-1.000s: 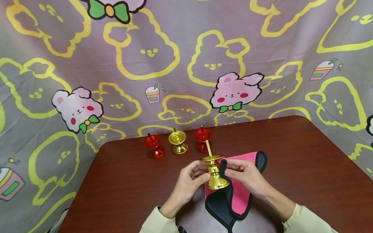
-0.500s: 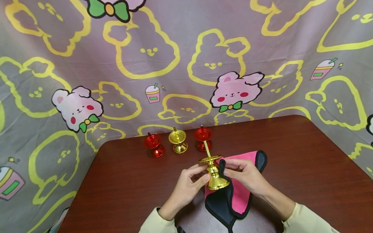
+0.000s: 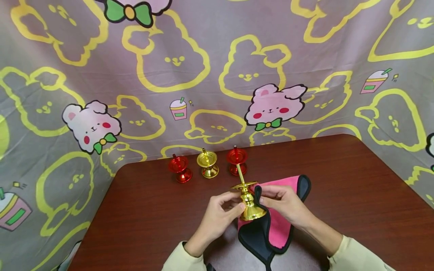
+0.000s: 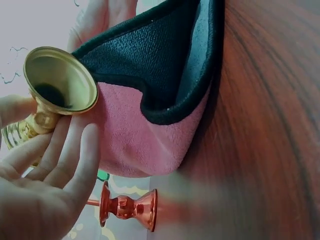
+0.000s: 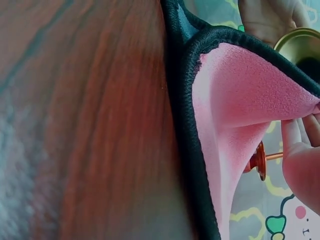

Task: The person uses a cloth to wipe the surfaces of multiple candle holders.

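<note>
Tilted a little to the left, a shiny gold candle holder is held up in front of me by my left hand. Its thumb lies on the near side and its fingers reach behind the stem. In the left wrist view the hollow underside of the gold candle holder faces the camera. My right hand pinches a pink cloth with black edging and a dark backing, its edge against the holder's right side. The right wrist view shows the pink cloth hanging in a fold from the right hand.
Along the back of the brown table stand a red candle holder, a smaller gold candle holder and another red candle holder. A patterned curtain rises behind the table and at its sides.
The held candle holder's top has leaned slightly to the left, and the left fingers have shifted a little on it. The right hand keeps its pinch on the cloth.
</note>
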Tool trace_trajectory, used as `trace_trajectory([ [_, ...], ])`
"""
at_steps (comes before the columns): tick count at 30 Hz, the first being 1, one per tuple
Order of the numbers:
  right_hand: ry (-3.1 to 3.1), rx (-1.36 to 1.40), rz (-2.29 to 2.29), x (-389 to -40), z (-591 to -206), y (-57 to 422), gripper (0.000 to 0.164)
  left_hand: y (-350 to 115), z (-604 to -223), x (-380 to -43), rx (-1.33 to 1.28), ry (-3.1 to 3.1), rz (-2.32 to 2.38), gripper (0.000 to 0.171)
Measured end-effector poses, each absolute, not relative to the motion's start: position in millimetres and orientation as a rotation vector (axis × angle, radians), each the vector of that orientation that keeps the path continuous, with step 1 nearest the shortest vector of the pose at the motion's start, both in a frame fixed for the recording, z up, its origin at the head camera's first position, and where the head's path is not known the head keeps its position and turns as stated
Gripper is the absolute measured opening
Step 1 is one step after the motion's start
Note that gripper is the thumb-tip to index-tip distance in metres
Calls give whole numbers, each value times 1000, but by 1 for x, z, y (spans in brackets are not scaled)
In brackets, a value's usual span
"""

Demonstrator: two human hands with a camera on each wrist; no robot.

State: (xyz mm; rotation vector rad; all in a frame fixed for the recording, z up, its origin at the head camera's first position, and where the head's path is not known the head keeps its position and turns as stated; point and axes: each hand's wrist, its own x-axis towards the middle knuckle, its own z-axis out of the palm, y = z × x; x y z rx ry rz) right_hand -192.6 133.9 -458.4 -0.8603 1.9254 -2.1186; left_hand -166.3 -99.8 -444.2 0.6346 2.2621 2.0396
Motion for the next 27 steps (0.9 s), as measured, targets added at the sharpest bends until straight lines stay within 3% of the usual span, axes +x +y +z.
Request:
trace_trajectory([
  [21,2622,-749,-1875,-175,-448,109,34,-91,-443,-169,473,2800,1754,16],
  [27,2776,-718,-1755,-170,-447,103,34,-89,-444,-170,444,2980,1607,21],
])
